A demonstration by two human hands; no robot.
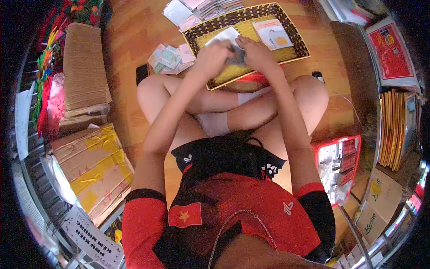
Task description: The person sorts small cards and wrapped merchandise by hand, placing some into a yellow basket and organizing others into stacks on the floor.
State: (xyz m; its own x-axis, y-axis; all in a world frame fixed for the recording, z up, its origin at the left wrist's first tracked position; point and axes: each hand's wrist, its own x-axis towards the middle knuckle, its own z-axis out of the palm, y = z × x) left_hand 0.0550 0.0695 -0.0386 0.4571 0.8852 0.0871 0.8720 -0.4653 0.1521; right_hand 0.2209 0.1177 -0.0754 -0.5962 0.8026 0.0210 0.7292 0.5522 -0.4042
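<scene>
I sit cross-legged on a wooden floor with a woven tray [299, 45] resting in front of my knees. My left hand [214, 57] and my right hand [255, 53] meet over the tray's near half, both closed on a small greyish packet [238, 58] held between them. A white sheet [224, 36] lies in the tray just beyond my hands. Two small cards or packets [274, 34] lie in the tray's far right part, one with an orange round mark.
A loose pile of small packets [169, 58] lies on the floor left of the tray, a black phone [142, 72] beside it. Cardboard boxes [92, 163] stand at left. A red tray of packets [338, 163] sits by my right hip. Shelves with goods line the right.
</scene>
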